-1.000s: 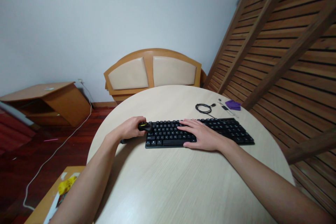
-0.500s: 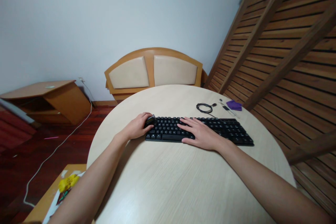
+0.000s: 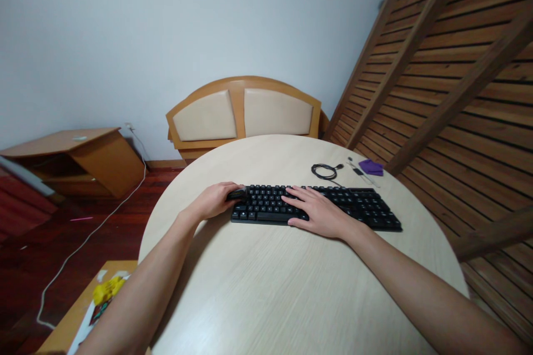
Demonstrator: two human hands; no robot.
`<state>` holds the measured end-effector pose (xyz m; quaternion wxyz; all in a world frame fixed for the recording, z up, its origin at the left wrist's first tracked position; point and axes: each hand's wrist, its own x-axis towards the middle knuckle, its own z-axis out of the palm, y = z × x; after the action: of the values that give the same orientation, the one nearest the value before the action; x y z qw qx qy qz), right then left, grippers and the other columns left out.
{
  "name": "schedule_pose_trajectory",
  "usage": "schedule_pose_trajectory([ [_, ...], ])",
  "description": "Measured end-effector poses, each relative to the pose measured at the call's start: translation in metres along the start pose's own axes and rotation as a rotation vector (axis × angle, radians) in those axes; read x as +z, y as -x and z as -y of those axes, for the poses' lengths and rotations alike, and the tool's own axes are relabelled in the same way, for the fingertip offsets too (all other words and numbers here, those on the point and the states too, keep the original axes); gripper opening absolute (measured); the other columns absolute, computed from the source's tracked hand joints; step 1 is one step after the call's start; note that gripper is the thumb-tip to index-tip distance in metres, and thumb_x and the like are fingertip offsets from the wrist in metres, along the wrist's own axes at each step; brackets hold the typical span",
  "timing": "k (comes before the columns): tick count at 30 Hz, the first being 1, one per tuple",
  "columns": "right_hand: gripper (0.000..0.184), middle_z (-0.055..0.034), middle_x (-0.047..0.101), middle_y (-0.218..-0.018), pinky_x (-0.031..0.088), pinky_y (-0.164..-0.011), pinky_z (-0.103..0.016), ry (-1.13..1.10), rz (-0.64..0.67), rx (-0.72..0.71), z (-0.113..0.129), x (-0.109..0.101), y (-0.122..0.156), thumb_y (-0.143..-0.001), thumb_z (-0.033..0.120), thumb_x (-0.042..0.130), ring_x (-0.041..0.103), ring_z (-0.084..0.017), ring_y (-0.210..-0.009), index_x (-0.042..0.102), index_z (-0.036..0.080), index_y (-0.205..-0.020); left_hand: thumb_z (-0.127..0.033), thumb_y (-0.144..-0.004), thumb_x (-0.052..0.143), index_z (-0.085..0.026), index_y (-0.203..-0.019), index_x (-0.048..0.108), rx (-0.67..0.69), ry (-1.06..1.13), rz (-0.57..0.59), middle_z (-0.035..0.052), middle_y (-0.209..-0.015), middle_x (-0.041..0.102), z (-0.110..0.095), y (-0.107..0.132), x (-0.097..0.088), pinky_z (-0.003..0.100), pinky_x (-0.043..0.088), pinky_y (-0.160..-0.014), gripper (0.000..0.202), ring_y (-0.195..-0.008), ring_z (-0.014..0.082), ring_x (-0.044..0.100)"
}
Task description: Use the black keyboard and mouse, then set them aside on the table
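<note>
A black keyboard point(image 3: 353, 205) lies across the round pale wooden table point(image 3: 266, 288). My right hand point(image 3: 318, 212) rests flat on the keys near the keyboard's middle, fingers stretched out. My left hand point(image 3: 214, 201) is at the keyboard's left end, its fingers closed round a small dark object point(image 3: 236, 194) that touches the keyboard's top-left corner. I cannot make out what the object is; it showed a yellow mark earlier.
A coiled black cable point(image 3: 325, 171), a thin tool point(image 3: 361, 173) and a purple cloth point(image 3: 371, 166) lie at the table's far right. A padded headboard point(image 3: 244, 113) leans on the wall behind. Slatted wood frame point(image 3: 449, 77) at right, a low cabinet point(image 3: 79, 158) at left.
My left hand has shifted right with the small dark object, from beside the keyboard onto its top-left corner. The right hand has stayed on the keys.
</note>
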<state>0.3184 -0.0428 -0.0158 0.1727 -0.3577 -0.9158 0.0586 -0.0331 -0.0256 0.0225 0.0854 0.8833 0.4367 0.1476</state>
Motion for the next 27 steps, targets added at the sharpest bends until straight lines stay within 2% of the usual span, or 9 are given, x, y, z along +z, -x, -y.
schedule_pose_trajectory([
  [4,0.064,-0.0079,0.039,-0.158,0.025,-0.12,-0.057,0.012,0.0,0.007,0.001,-0.001,0.0,-0.092,0.062,0.054,0.033,-0.032,-0.147,0.05,0.029,-0.147,-0.027,-0.081,0.06,-0.021,-0.106,0.071,-0.058,0.041,0.099,0.0053,-0.099,0.074,-0.012,0.004,-0.014,0.03,0.051,-0.079,0.028,-0.087,0.021,0.067],
  [6,0.065,-0.0088,0.038,-0.158,0.025,-0.12,-0.057,0.026,0.009,0.009,0.001,-0.001,0.0,-0.092,0.063,0.054,0.032,-0.031,-0.147,0.05,0.028,-0.147,-0.028,-0.079,0.061,-0.019,-0.092,0.071,-0.089,0.061,0.153,0.0022,-0.081,0.071,-0.015,0.007,-0.019,0.026,0.048,-0.066,0.019,-0.072,0.0178,0.063],
  [8,0.066,-0.0092,0.038,-0.159,0.025,-0.121,-0.056,0.028,0.013,0.007,0.0,0.0,0.0,-0.092,0.063,0.053,0.032,-0.031,-0.147,0.05,0.028,-0.147,-0.029,-0.079,0.06,-0.019,-0.086,0.07,-0.099,0.094,0.169,0.0005,-0.074,0.068,-0.015,0.008,-0.02,0.026,0.046,-0.061,0.015,-0.065,0.0163,0.061],
  [11,0.064,-0.009,0.037,-0.159,0.024,-0.121,-0.056,0.017,0.005,-0.004,0.0,-0.001,0.0,-0.092,0.062,0.054,0.033,-0.031,-0.147,0.051,0.027,-0.147,-0.029,-0.084,0.057,-0.019,-0.103,0.069,-0.042,0.147,0.039,0.0042,-0.098,0.073,-0.008,0.006,-0.015,0.03,0.051,-0.08,0.025,-0.087,0.0195,0.067],
  [14,0.064,-0.0086,0.038,-0.158,0.023,-0.121,-0.056,0.003,-0.004,-0.019,0.0,-0.001,0.001,-0.092,0.059,0.056,0.033,-0.032,-0.147,0.05,0.027,-0.147,-0.029,-0.09,0.052,-0.02,-0.121,0.064,0.007,0.132,-0.128,0.0083,-0.128,0.066,0.002,0.0,-0.004,0.037,0.045,-0.104,0.035,-0.116,0.0226,0.061],
  [16,0.064,-0.0083,0.038,-0.158,0.023,-0.121,-0.057,-0.008,-0.008,-0.027,0.001,-0.002,0.001,-0.091,0.058,0.057,0.033,-0.032,-0.146,0.05,0.028,-0.147,-0.031,-0.091,0.052,-0.02,-0.127,0.061,0.002,0.108,-0.143,0.0094,-0.13,0.065,0.01,-0.003,0.004,0.039,0.044,-0.106,0.038,-0.119,0.0234,0.06],
  [19,0.063,-0.0086,0.039,-0.158,0.023,-0.121,-0.057,-0.001,-0.014,-0.026,0.001,-0.002,0.001,-0.091,0.057,0.058,0.033,-0.032,-0.146,0.05,0.028,-0.147,-0.036,-0.093,0.052,-0.02,-0.134,0.056,-0.036,0.074,-0.094,0.0104,-0.131,0.064,0.016,-0.005,0.013,0.041,0.045,-0.105,0.044,-0.119,0.0255,0.061],
  [24,0.064,-0.0083,0.038,-0.159,0.023,-0.121,-0.056,0.025,0.003,-0.021,0.001,-0.001,0.001,-0.092,0.058,0.056,0.031,-0.031,-0.147,0.048,0.028,-0.148,-0.052,-0.091,0.057,-0.021,-0.136,0.055,-0.134,0.058,-0.074,0.0099,-0.136,0.063,0.012,-0.007,0.019,0.043,0.045,-0.106,0.055,-0.122,0.029,0.06],
  [27,0.064,-0.0076,0.038,-0.159,0.024,-0.121,-0.056,0.022,0.003,-0.014,0.001,-0.001,0.0,-0.092,0.058,0.056,0.031,-0.031,-0.147,0.048,0.029,-0.148,-0.053,-0.093,0.054,-0.022,-0.131,0.059,-0.169,0.074,-0.096,0.0088,-0.137,0.062,0.008,-0.011,0.022,0.041,0.043,-0.109,0.05,-0.125,0.0284,0.058],
])
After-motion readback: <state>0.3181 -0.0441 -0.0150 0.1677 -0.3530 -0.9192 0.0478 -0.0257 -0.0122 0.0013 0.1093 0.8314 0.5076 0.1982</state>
